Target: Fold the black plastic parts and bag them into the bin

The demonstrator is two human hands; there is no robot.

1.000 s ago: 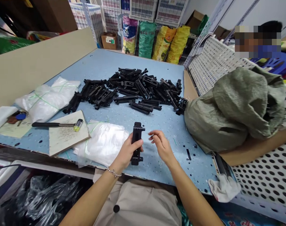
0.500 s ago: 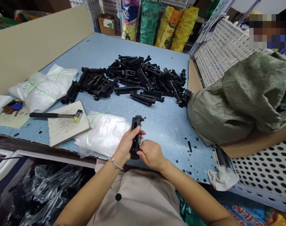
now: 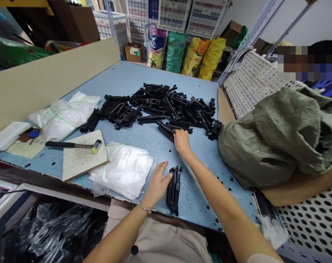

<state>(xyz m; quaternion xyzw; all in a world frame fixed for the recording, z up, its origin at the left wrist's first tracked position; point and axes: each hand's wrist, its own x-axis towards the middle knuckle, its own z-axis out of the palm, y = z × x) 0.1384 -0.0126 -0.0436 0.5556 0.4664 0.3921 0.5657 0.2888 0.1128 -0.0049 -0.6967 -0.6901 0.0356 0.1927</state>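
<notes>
A long black plastic part (image 3: 174,190) lies flat near the front edge of the blue table (image 3: 127,78). My left hand (image 3: 157,182) rests beside it with fingers stretched out, the thumb touching its left side. My right hand (image 3: 181,141) reaches forward to the near edge of a heap of similar black plastic parts (image 3: 160,106); its fingers curl down onto one part of the heap, and what they grip is hidden under the hand.
Bundles of clear plastic bags (image 3: 124,168) (image 3: 63,115) lie left of my hands. A hammer (image 3: 73,145) rests on a small board (image 3: 82,155). A green woven sack (image 3: 278,135) sits at the right on white perforated crates. Another person is at the far right.
Both hands held the black part upright; now it lies flat on the table. My left hand has opened beside it, and my right hand has moved forward to the heap.
</notes>
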